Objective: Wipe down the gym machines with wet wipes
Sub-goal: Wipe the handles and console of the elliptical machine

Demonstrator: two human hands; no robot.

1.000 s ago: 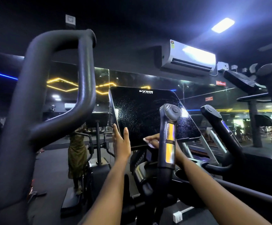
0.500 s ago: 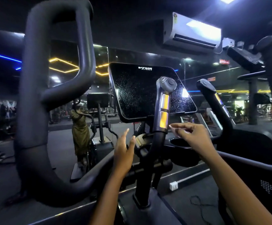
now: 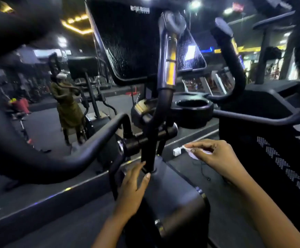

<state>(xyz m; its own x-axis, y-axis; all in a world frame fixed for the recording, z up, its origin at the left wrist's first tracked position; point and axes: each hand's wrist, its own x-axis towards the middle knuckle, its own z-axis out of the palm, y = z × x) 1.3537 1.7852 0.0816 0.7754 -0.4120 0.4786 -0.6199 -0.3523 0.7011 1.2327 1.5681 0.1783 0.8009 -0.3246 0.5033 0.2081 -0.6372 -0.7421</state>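
Grip: right hand (image 3: 215, 156) pinches one wet wipe (image 3: 193, 154) | left hand (image 3: 133, 185) relaxed, uncurled | one console screen (image 3: 136, 42)

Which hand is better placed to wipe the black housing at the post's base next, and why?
Probably the right hand: it pinches the wet wipe beside the housing. The left hand is bare, fingers straight by the post.
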